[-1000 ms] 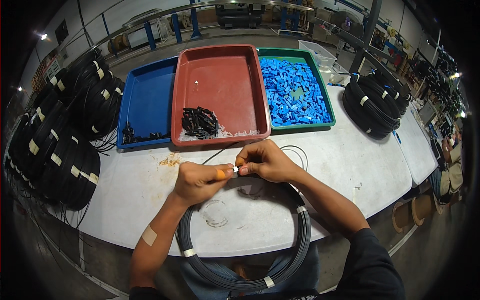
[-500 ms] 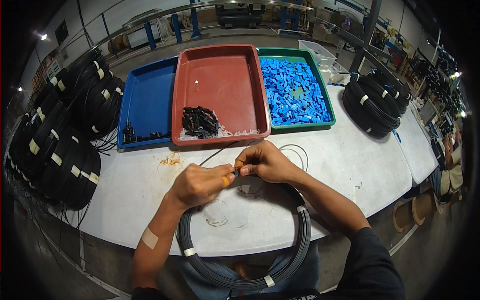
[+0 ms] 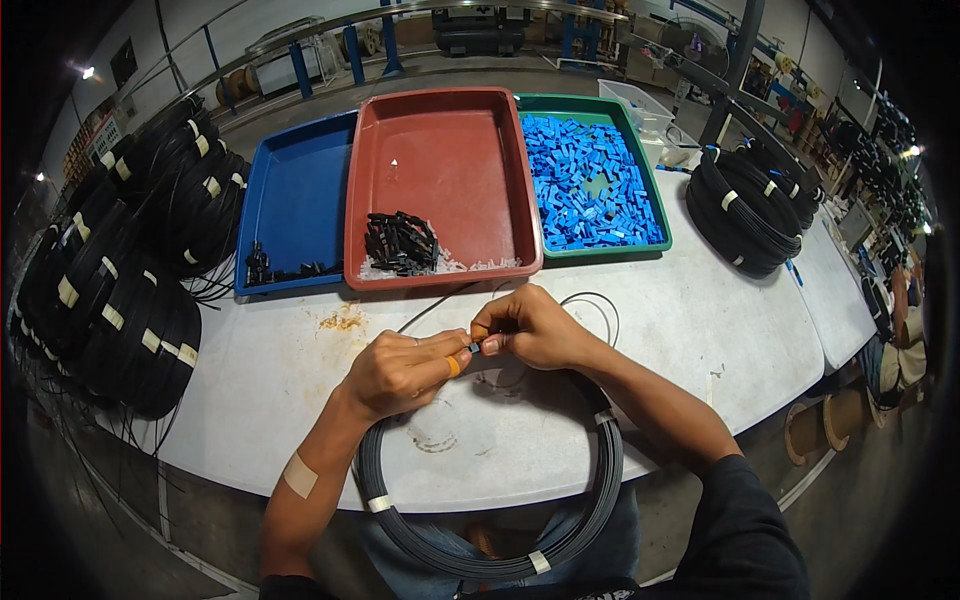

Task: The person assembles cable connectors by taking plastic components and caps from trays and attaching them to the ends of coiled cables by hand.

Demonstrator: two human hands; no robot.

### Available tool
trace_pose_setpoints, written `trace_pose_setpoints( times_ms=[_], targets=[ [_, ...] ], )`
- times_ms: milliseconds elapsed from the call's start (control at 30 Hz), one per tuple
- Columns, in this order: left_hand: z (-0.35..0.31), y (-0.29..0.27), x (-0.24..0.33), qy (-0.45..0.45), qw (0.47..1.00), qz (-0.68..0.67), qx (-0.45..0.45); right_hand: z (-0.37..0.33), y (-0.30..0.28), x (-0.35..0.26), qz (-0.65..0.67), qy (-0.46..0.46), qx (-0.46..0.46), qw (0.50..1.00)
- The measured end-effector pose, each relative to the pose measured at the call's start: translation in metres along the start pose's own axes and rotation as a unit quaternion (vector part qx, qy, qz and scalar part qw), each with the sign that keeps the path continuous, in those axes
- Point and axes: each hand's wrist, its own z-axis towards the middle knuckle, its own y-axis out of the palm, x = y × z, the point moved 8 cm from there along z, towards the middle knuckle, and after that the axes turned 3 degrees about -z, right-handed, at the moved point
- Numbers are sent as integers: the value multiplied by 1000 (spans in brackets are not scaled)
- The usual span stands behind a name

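A coil of black cable (image 3: 607,462), tied with white tape bands, lies in front of me and hangs over the table's near edge toward my lap. Above its far side, my left hand (image 3: 393,372) is closed, its thumb and fingers pinching a small dark connector piece (image 3: 474,348). My right hand (image 3: 537,328) meets it from the other side, fingertips pinched at the same piece. Fingers cover most of the piece, so its exact shape is hidden. A thin loop of cable (image 3: 617,322) curves out behind my right hand.
Beyond my hands stand a blue tray (image 3: 300,150) with some black parts, a red tray (image 3: 440,130) with black and clear pieces, and a green tray (image 3: 655,215) of blue clips. Black cable coils are stacked at left (image 3: 130,340) and right (image 3: 735,215) on the white table (image 3: 700,330).
Both hands stay almost in place, fingertips together. The small dark piece shows slightly more between them now, and my right hand has shifted very slightly.
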Motion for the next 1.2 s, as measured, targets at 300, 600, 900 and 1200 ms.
trace_pose_setpoints(
  times_ms=[300, 600, 900, 1200],
  targets=[
    [-6, -12, -34, -214, 951, -192, 117, -22, -13, -44, -163, -202, 224, 939],
    [-2, -12, -9, -24, 999, -11, 26, -3, -3, -18, 36, -10, 49, 998],
    [4, -12, 0, 9, 1000, -6, 27, -7, -8, -26, -84, -88, 123, 985],
    [-5, -17, -23, -92, 985, -99, 110, -9, -7, -32, 2, -115, 136, 984]
  ],
)
